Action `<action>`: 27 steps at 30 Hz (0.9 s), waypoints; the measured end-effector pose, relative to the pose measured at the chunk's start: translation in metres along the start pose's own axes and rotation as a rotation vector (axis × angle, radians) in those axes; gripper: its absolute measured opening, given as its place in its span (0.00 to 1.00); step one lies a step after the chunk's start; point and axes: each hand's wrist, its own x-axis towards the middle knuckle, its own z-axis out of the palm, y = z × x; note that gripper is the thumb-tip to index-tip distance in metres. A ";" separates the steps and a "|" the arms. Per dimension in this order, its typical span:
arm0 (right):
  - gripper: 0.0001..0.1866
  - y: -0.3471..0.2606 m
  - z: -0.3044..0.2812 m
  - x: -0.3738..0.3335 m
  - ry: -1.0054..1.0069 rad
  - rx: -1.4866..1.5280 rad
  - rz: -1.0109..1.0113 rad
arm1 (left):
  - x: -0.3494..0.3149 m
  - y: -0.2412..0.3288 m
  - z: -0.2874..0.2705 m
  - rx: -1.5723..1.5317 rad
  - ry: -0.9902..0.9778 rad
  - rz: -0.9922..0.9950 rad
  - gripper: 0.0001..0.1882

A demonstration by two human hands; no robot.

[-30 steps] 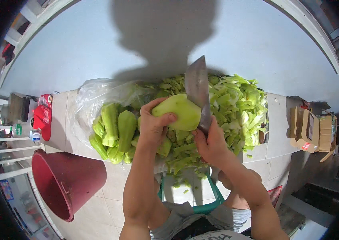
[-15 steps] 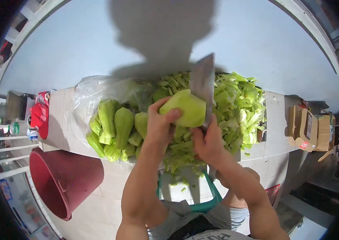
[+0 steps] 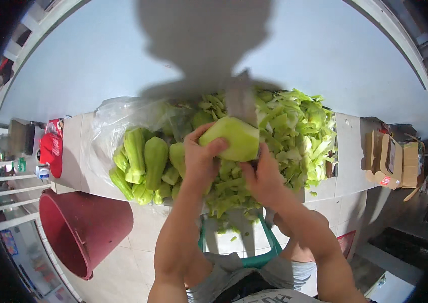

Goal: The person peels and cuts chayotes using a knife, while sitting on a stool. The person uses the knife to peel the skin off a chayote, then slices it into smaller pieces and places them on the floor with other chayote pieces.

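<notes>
My left hand is closed around a large pale green papaya, its thumb lying across the near side. The fruit's skin is pared into smooth facets. In my right hand is the handle of a cleaver, mostly hidden by the fingers. Its broad blade points up and away, blurred, behind the fruit's right end. Beneath and to the right of both hands spreads a heap of green peelings. Several whole elongated green papayas lie on the left, partly on a clear plastic bag.
A dark red bucket leans on the floor at the left, its mouth facing me. Red items sit at the bench's left end, and an open cardboard box at the right. A pale wall rises behind the heap.
The cleaver's blade has swung left and back behind the papaya and is now blurred. My right hand has shifted slightly left and down; my left hand keeps its hold.
</notes>
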 end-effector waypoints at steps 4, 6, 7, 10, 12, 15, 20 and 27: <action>0.17 -0.005 0.004 -0.002 0.113 0.109 -0.067 | -0.002 -0.004 0.008 -0.150 0.054 0.042 0.29; 0.18 -0.013 -0.013 0.003 0.017 0.082 -0.004 | -0.002 0.014 0.013 0.045 0.044 -0.069 0.29; 0.19 -0.015 -0.016 0.004 -0.027 0.055 0.008 | -0.001 0.013 0.010 0.048 0.043 -0.064 0.29; 0.20 -0.007 -0.001 0.003 0.007 0.076 -0.043 | 0.002 0.007 0.000 0.005 0.015 -0.056 0.31; 0.20 0.001 0.004 0.002 0.085 0.122 -0.102 | 0.002 0.007 -0.003 0.011 -0.039 -0.057 0.31; 0.20 0.002 -0.008 0.005 -0.001 0.218 0.019 | 0.003 0.010 -0.006 -0.006 -0.057 -0.126 0.31; 0.22 0.004 -0.011 0.006 -0.011 0.272 0.094 | 0.002 0.021 0.003 0.051 -0.159 -0.174 0.37; 0.22 -0.002 -0.019 0.010 0.009 0.245 -0.046 | -0.001 0.022 0.003 0.004 -0.205 -0.156 0.35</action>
